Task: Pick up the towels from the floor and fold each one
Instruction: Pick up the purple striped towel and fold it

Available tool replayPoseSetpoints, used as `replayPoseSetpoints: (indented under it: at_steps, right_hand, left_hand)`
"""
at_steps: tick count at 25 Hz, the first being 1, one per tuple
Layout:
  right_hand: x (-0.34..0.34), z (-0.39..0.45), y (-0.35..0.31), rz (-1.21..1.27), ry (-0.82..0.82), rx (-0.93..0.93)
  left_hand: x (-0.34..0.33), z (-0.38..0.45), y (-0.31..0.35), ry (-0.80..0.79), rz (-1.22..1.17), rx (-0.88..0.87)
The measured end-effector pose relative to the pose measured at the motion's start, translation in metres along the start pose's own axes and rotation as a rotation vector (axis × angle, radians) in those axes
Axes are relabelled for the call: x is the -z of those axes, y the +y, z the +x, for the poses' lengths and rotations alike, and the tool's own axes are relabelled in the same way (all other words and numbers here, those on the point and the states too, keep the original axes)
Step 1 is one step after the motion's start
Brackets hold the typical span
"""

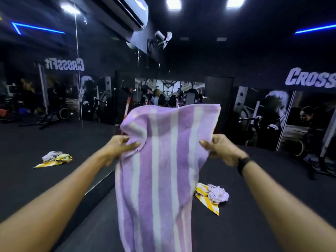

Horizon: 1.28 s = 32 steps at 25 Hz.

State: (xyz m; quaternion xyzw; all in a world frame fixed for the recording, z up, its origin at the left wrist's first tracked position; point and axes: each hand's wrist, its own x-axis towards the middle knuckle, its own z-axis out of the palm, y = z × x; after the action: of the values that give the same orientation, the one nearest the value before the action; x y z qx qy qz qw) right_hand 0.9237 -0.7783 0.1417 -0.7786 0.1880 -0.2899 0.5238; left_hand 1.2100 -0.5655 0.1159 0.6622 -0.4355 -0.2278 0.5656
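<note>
A terry towel (163, 160) in soft lilac with broad white lengthwise stripes hangs in the air in front of the person, its nap fuzzy and its body falling in loose vertical folds toward the bottom of the view. Its upper part stands above the hands and bows over in a rounded, slightly sagging arch. The left hand (121, 146) has its grip closed on the towel's left edge, thumb on the near face and fingers tucked behind the bunched cloth; the right hand (221, 148) pinches the right edge the same way, a black band (243, 165) on its wrist. Both forearms are bare. Below lies a matte black floor (254, 224). On it, just right of the hanging towel, a yellow-and-white striped towel (205, 199) lies crumpled with a pale, finely striped cloth (218, 193) bunched on top. The mirror wall (54, 99) at left shows the same heap reflected.
</note>
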Motion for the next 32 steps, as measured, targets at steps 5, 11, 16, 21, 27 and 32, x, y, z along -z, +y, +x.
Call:
replayPoseSetpoints:
  at_steps: [5, 11, 16, 21, 27, 32]
  right_hand:
    - [-0.003, -0.004, 0.033, 0.191, 0.108, -0.033]
    - [-0.024, 0.008, 0.004, 0.269, 0.119, 0.018]
    - [-0.015, 0.021, -0.017, 0.360, 0.316, 0.033]
    - [-0.016, 0.012, 0.017, 0.180, 0.314, -0.010]
    - [0.013, 0.011, 0.001, 0.232, 0.242, -0.039]
    - [-0.005, -0.006, 0.046, 0.002, -0.220, -0.177]
  left_hand:
    - [-0.011, -0.009, -0.019, 0.230, -0.294, 0.187]
    - [-0.057, -0.045, -0.016, -0.151, -0.465, 0.378]
    - [-0.033, -0.012, -0.008, 0.122, -0.660, 0.136]
    - [-0.058, -0.025, -0.076, 0.347, -0.119, 0.057]
    - [-0.026, -0.010, -0.050, 0.137, -0.377, 0.023]
    - [-0.039, -0.020, -0.060, 0.122, -0.191, 0.064]
